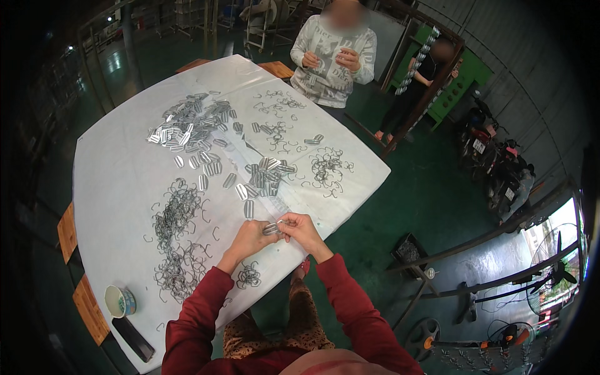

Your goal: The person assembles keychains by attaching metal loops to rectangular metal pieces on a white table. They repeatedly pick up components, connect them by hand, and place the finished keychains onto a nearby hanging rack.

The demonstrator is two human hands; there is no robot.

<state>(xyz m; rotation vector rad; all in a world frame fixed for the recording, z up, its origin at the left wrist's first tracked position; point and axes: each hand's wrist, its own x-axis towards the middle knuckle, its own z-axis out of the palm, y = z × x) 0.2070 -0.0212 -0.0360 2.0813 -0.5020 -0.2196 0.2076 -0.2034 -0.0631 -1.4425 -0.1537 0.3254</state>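
Note:
Near the table's front edge my two hands meet over a small slotted metal plate (270,229). My left hand (251,236) grips the plate between thumb and fingers. The fingers of my right hand (300,229) are pinched at the plate's right end; whatever is between them is too small to make out. Just beyond my hands lies a cluster of similar slotted plates (267,177). A small heap of bent wire hooks (249,275) rests close to my left wrist. Left of it spreads a larger pile of wire hooks (178,240).
A big pile of plates (194,125) covers the white table's (119,187) far part. More hooks (329,167) lie at the right. A paper cup (120,301) and a dark phone-like slab (132,339) sit front left. Another person (334,56) stands across the table.

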